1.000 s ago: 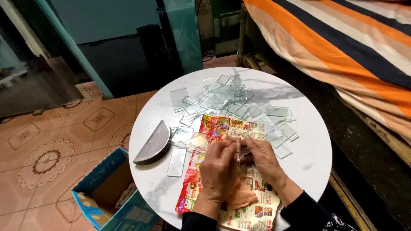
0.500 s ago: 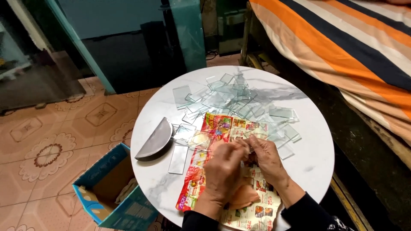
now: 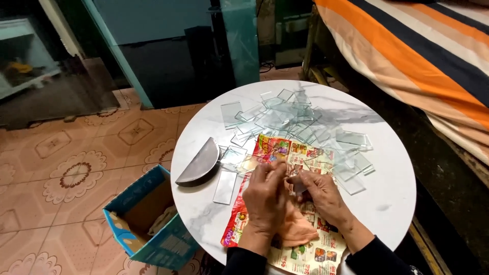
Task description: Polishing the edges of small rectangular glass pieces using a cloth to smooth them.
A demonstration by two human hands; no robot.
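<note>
A small piece of clear glass sat between the two hands, just above a colourful printed flyer spread on the round white surface. The left hand curled its fingers together around the near edge of the piece, and the right hand pinched its other edge with fingers pressed close. A peach-coloured cloth lay under the left palm, on the flyer. Beyond the hands, many clear rectangular glass pieces lay heaped and overlapping across the far half of the surface, and one long glass strip lay apart to the left. Near it rested a grey half-round glass piece. On the patterned tiled floor beside the surface stood an open blue cardboard box. To the right was a bed with an orange, white and dark striped cover.
</note>
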